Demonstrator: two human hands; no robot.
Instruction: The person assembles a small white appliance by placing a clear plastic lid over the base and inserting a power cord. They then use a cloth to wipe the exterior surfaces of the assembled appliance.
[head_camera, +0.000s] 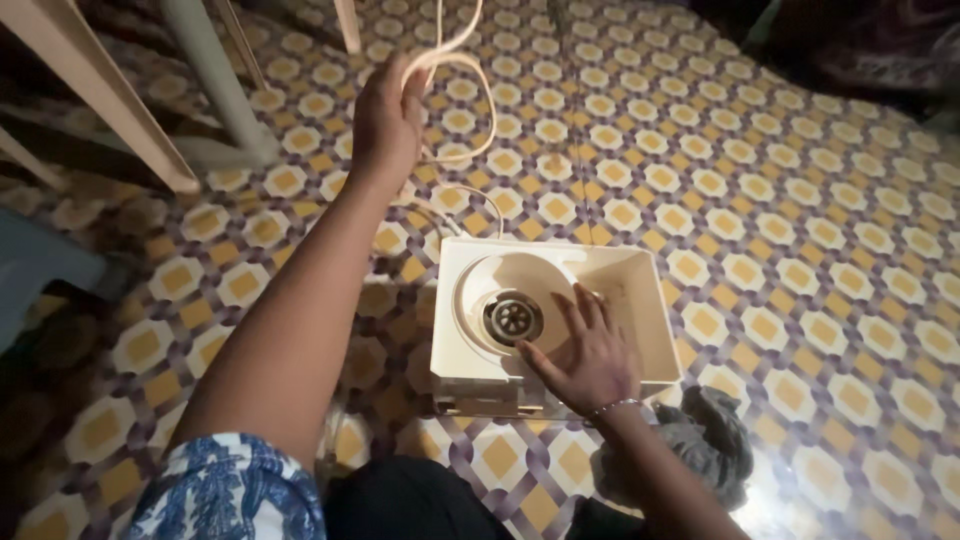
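A cream plastic appliance base (640, 275) lies on the patterned floor, with a round recess and a metal hub (513, 318) in its middle. My right hand (582, 350) rests flat on it with the fingers spread, just right of the hub. My left hand (385, 115) is raised above the floor and closed around the cream power cord (462, 60), which loops down toward the appliance.
The floor (800, 200) has a yellow, white and purple tile pattern. Pale furniture legs (215, 85) stand at the upper left. A grey crumpled cloth (710, 440) lies beside my right forearm. A dark object sits at the upper right corner.
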